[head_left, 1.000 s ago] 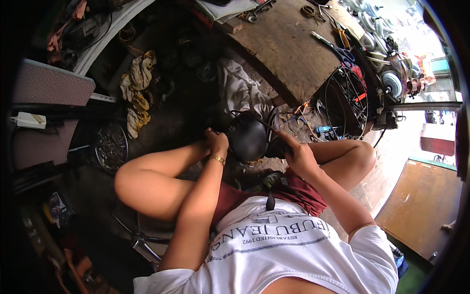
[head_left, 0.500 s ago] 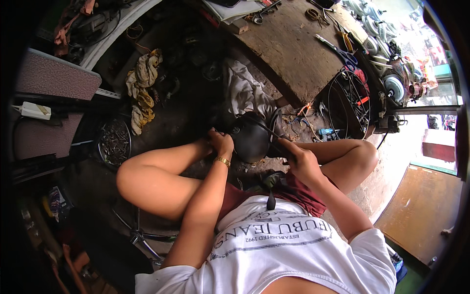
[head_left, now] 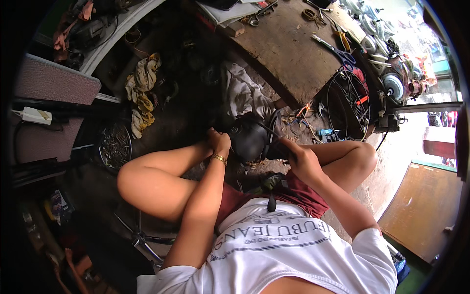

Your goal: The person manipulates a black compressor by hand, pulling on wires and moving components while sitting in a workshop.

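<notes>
Between my bent legs sits a black, rounded object (head_left: 248, 141), its surface dark and partly in shadow. My left hand (head_left: 219, 139) is closed at its left side, against or round something I cannot make out. My right hand (head_left: 301, 158) is at its right side, fingers wrapped round a thin dark rod (head_left: 269, 130) that slants up and left across the object. A pale crumpled cloth (head_left: 245, 88) lies just beyond it.
A scuffed wooden board (head_left: 289, 54) carries scissors (head_left: 333, 46) and pliers. Coiled cables (head_left: 347, 103) lie at the right, a metal bowl of small parts (head_left: 115, 147) and stained rags (head_left: 142, 93) at the left. A wooden panel (head_left: 416, 206) is at lower right.
The view has shifted slightly. My right hand has moved a little down along with the rod; my left hand stays at the black object's side.
</notes>
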Tool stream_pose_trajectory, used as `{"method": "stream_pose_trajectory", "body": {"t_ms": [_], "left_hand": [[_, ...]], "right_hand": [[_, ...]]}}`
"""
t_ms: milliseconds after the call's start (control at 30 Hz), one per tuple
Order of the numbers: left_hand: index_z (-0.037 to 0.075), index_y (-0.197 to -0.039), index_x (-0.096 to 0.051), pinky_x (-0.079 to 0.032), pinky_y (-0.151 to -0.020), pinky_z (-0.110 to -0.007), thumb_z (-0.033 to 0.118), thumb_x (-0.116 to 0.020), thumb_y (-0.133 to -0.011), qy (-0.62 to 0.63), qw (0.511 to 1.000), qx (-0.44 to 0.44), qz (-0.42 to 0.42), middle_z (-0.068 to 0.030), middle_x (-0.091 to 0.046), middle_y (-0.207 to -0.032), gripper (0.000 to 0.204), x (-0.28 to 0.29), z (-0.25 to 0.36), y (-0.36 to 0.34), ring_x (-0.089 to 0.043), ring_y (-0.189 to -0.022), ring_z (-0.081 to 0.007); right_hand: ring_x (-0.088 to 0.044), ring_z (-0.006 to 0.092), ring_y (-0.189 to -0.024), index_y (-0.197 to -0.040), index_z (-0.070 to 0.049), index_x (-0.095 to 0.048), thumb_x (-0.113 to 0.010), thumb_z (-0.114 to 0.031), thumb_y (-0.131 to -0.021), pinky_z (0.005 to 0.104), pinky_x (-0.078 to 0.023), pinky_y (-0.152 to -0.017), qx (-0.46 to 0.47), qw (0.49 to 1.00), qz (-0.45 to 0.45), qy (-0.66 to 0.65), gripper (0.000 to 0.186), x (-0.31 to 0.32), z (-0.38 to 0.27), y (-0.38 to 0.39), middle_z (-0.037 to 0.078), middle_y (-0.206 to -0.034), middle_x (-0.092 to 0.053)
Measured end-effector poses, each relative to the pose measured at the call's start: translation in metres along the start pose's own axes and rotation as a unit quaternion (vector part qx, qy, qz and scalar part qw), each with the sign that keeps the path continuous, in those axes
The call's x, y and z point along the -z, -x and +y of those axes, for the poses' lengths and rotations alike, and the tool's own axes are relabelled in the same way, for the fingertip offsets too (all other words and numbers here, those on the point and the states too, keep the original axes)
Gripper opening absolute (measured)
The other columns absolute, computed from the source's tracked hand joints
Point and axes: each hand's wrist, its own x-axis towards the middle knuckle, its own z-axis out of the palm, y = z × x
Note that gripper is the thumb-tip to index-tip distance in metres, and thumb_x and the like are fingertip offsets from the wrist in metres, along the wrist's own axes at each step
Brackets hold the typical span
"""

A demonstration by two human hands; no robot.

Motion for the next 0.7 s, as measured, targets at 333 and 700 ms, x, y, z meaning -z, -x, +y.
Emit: {"method": "stream_pose_trajectory", "body": {"t_ms": [333, 700], "left_hand": [[-0.008, -0.13, -0.04, -0.038, -0.108, -0.046, -0.005, -0.048, -0.072, -0.047, 0.999, -0.003, 0.014, -0.0341, -0.053, -0.125, 0.058, -0.005, -0.003, -0.003, -0.051, -0.122, -0.0472], [-0.007, -0.133, -0.038, -0.043, -0.103, -0.04, -0.003, -0.051, -0.076, -0.092, 0.994, -0.058, 0.024, -0.0256, -0.058, -0.12, 0.058, -0.018, -0.012, 0.002, -0.058, -0.115, -0.0372]], "right_hand": [[-0.065, 0.0452, -0.081, -0.14, -0.027, -0.049, -0.055, -0.009, -0.085, 0.0538, -0.051, -0.072, -0.018, 0.999, 0.021, -0.027, 0.058, -0.087, 0.015, -0.085, 0.026, -0.087, -0.066], [-0.065, 0.0435, -0.085, -0.142, -0.026, -0.045, -0.057, -0.007, -0.083, 0.0523, -0.051, -0.073, -0.08, 0.997, 0.002, -0.019, 0.064, -0.076, 0.021, -0.085, 0.025, -0.091, -0.067]]}}
